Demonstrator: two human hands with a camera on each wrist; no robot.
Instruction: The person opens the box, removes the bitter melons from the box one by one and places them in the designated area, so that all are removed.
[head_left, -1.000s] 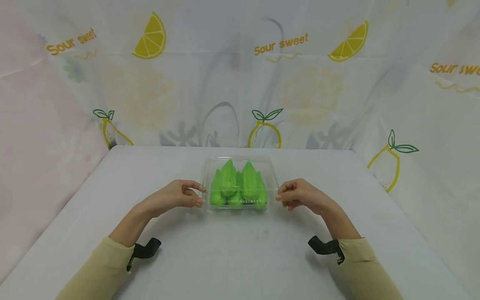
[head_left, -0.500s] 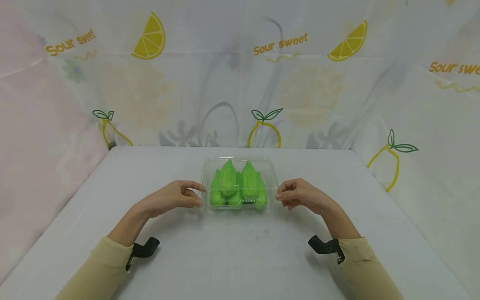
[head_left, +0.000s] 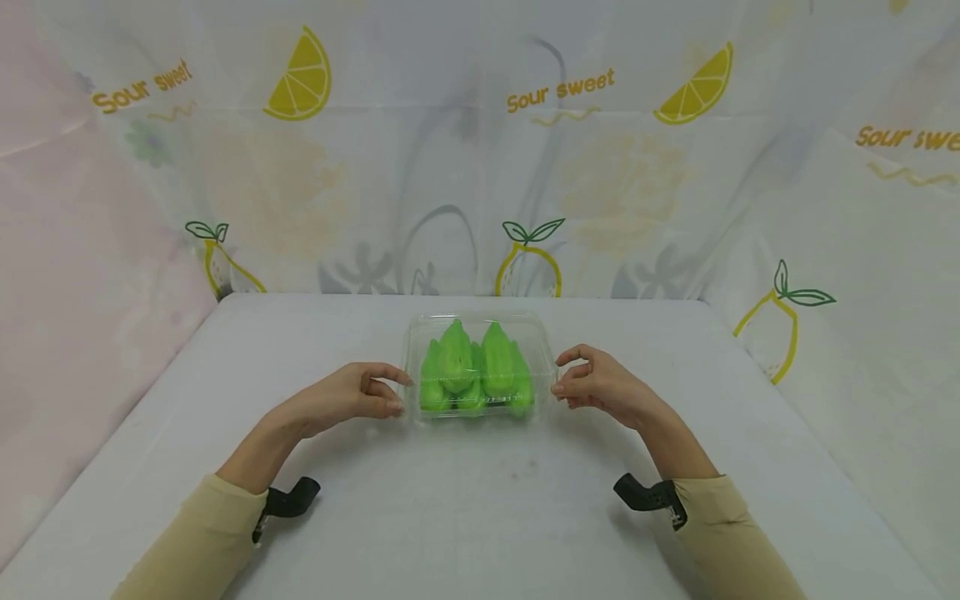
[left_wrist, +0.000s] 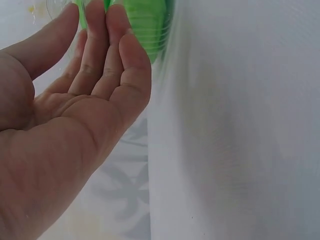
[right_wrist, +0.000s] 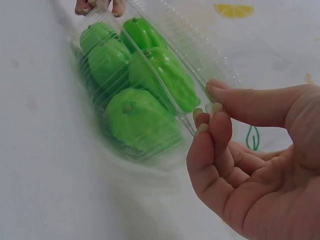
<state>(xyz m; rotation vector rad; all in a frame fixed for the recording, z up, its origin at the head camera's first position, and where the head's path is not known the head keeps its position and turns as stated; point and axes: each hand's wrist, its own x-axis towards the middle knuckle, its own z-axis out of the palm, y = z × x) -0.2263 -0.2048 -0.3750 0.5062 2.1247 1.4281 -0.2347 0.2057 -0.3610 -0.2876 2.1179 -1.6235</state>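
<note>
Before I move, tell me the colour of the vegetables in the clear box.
The vegetables are bright green, seen best in the right wrist view.

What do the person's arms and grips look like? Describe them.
The left sleeve and right sleeve are long, plain and beige. At the end of each sits a black, bent camera. The left grip and right grip show no glove.

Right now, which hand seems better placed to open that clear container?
Probably the right hand: its fingertips appear to pinch the clear container's rim, while the left hand seems only to touch it.
</note>
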